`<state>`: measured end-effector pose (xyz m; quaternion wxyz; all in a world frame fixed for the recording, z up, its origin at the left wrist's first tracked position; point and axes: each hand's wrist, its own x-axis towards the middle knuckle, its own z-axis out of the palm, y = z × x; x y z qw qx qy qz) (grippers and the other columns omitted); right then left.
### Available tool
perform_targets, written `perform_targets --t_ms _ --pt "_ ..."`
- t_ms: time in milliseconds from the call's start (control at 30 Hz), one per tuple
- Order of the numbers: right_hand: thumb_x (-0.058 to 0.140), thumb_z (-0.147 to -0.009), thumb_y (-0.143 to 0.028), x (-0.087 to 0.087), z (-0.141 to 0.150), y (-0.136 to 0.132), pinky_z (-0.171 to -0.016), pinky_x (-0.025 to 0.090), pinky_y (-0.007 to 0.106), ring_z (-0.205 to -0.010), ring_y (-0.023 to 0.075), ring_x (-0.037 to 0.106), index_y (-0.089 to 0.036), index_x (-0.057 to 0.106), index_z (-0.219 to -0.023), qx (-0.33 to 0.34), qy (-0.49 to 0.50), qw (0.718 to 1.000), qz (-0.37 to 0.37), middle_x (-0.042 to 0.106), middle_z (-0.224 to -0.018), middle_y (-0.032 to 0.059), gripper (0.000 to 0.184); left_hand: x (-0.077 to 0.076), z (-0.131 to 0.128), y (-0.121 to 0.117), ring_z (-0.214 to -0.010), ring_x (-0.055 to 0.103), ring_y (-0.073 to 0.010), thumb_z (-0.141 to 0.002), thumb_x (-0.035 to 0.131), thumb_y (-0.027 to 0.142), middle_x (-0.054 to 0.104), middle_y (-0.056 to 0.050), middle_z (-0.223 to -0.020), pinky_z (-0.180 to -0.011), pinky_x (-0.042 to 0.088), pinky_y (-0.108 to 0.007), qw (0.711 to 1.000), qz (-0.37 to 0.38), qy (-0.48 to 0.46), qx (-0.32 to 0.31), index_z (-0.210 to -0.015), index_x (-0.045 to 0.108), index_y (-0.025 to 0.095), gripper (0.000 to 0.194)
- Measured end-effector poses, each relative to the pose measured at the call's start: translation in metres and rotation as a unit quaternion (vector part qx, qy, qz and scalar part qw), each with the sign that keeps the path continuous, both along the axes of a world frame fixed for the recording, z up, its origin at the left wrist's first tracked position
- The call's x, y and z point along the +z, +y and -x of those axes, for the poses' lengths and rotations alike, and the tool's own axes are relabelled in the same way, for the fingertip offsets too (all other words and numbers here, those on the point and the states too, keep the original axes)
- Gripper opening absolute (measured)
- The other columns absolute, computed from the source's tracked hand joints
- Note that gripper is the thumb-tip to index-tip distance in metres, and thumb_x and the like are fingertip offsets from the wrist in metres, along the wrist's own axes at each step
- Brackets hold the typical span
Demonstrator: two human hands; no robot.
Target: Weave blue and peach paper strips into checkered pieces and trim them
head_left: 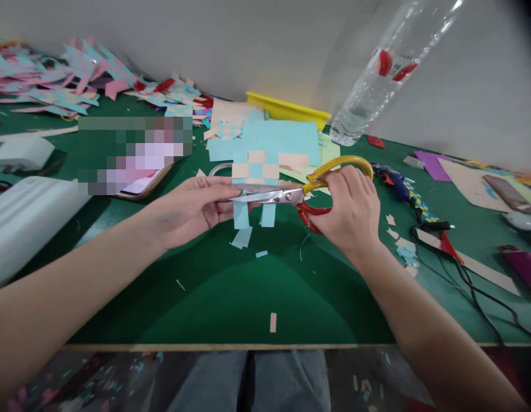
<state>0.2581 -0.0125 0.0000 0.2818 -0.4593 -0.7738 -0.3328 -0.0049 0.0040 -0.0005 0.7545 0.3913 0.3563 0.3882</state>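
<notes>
The left hand point(201, 207) pinches checkered paper point(256, 170) at 12 o'clock over the table point(231, 294) while the right hand point(351, 209) grips scissors point(290, 196) across its strips point(241, 215), apparently mid-trim, the next snip calling for a steady hold.

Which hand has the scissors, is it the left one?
No, the right hand holds the scissors, while the left hand holds the checkered paper.

Shows a clear plastic bottle point(394, 66) with red label marks near the grey wall point(183, 46), just right of a yellow tray point(286, 110). Has, at left on the green tabletop point(205, 309), a smartphone point(151, 176) (partly masked by pixel blocks) near a white charger point(23, 153); includes, at right, a blue glue gun point(396, 184) beside a black-tipped cable point(439, 226).
</notes>
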Motion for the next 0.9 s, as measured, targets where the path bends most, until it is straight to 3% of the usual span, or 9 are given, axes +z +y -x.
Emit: perform_targets --t_ms 367,600,767,900 --pt "0.051 -0.087 -0.036 -0.0014 -0.0001 -0.0011 -0.067 0.045 0.033 -0.077 0.0214 0.057 -0.017 0.055 -0.096 0.009 0.008 1.0 0.013 0.06 -0.082 0.0074 0.022 0.0014 0.0014 0.0014 -0.088 0.07 -0.0188 -0.087 0.062 0.016 0.074 -0.008 -0.095 -0.084 0.053 -0.029 1.0 0.0 -0.023 -0.01 -0.094 0.066 0.009 0.011" --pt "0.052 -0.085 -0.029 0.0005 0.0002 -0.002 -0.062 0.046 0.031 -0.072 0.0196 0.057 -0.015 0.055 -0.094 0.019 0.002 1.0 0.001 0.06 -0.079 0.0067 0.017 -0.0008 0.001 0.0015 -0.087 0.071 -0.0203 -0.087 0.06 0.014 0.074 -0.008 -0.085 -0.08 0.054 -0.028 0.999 0.0 -0.039 -0.009 -0.087 0.064 0.007 0.008" --pt "0.053 -0.081 -0.025 0.0014 -0.0009 -0.0014 -0.057 0.044 0.029 -0.068 0.0183 0.056 -0.016 0.055 -0.091 0.025 0.001 1.0 -0.003 0.059 -0.076 0.0051 0.013 -0.0007 0.0015 0.001 -0.085 0.071 -0.017 -0.09 0.053 0.012 0.074 -0.009 -0.089 -0.08 0.055 -0.025 0.999 0.005 -0.037 -0.015 -0.091 0.064 0.007 0.012" --pt "0.055 -0.081 -0.032 0.0014 0.0 -0.0008 -0.059 0.043 0.031 -0.07 0.0198 0.054 -0.017 0.053 -0.088 0.014 0.011 0.999 0.026 0.056 -0.075 0.0053 0.017 -0.0019 0.0026 0.002 -0.085 0.071 -0.0171 -0.089 0.054 0.011 0.074 -0.009 -0.092 -0.084 0.054 -0.028 0.999 0.009 -0.033 -0.006 -0.094 0.064 0.007 0.012"
